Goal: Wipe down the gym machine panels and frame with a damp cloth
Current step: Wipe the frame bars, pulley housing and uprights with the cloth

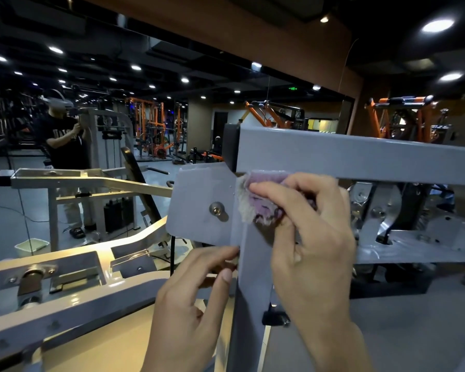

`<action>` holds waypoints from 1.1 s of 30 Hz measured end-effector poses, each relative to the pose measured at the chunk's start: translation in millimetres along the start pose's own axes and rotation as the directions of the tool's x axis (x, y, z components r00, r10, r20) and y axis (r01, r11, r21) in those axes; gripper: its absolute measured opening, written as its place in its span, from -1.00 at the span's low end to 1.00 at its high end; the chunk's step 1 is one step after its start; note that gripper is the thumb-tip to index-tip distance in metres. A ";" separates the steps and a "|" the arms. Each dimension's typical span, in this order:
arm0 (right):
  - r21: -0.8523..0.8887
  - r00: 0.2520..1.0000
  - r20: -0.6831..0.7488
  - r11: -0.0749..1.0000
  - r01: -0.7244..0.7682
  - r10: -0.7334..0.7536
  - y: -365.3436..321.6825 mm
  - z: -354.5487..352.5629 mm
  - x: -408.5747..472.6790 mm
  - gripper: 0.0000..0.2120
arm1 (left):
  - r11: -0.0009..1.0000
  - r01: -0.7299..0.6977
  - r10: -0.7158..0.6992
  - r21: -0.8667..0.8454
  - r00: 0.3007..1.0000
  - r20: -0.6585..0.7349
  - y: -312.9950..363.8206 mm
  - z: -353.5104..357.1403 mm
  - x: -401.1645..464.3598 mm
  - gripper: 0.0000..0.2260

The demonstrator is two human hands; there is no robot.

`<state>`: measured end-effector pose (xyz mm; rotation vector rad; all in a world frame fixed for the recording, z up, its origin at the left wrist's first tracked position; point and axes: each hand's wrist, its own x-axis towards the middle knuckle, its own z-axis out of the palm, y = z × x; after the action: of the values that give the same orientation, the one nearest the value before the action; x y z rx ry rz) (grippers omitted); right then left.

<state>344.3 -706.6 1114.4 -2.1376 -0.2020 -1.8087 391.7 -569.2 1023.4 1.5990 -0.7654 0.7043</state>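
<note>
A grey gym machine frame fills the view: a horizontal beam (360, 157) meets a vertical post (250, 277), with a flat grey plate (199, 205) bolted at the joint. My right hand (314, 237) grips a purple and grey cloth (258, 200) and presses it against the joint just under the beam. My left hand (193, 299) holds the post's left edge below the plate, its fingers curled round that edge.
A lever arm of the machine (65, 285) runs across the lower left. A wall mirror behind reflects a person in a black shirt (65, 140) and orange racks (151, 124). A pale bucket (32, 247) stands on the floor at left. Pulleys and brackets (381, 210) sit behind the beam at right.
</note>
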 end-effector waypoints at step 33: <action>0.022 0.971 0.237 1.000 -0.004 -0.001 8.9 -9.0 -75.9 -0.69 | 0.993 0.111 -0.115 0.041 0.987 0.115 -6.4 -7.0 -25.8 -0.65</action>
<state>325.0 -710.0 1040.0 -2.3343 -0.2762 -1.5382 380.9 -558.9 1000.3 1.7129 -0.7446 0.5485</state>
